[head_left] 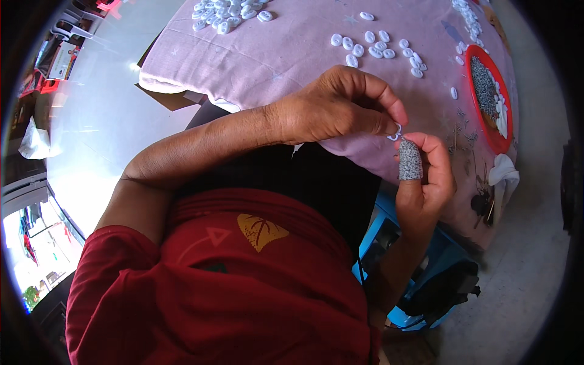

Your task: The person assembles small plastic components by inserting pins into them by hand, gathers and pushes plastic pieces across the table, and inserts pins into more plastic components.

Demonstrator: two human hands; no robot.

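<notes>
My left hand (334, 109) reaches across from the left and pinches a small white oval plastic piece (394, 132) between thumb and forefinger. Opposite it, my right hand (435, 170) is closed in a pinch at the piece's lower right edge. A grey speckled knit finger cover (410, 160) sits on the right thumb. Whatever lies between the right fingertips is too small to make out. Beyond both hands, several similar white oval pieces (375, 53) lie scattered on a pink cloth (292, 55).
A red tray (502, 143) at the right holds small grey metal bits (483, 85) and white pieces. More white pieces form a pile (225, 11) at the far left. Thin sticks, a dark tool (480, 204) and a white cloth (504, 173) lie near the right edge. Below stands a blue plastic stool (380, 225).
</notes>
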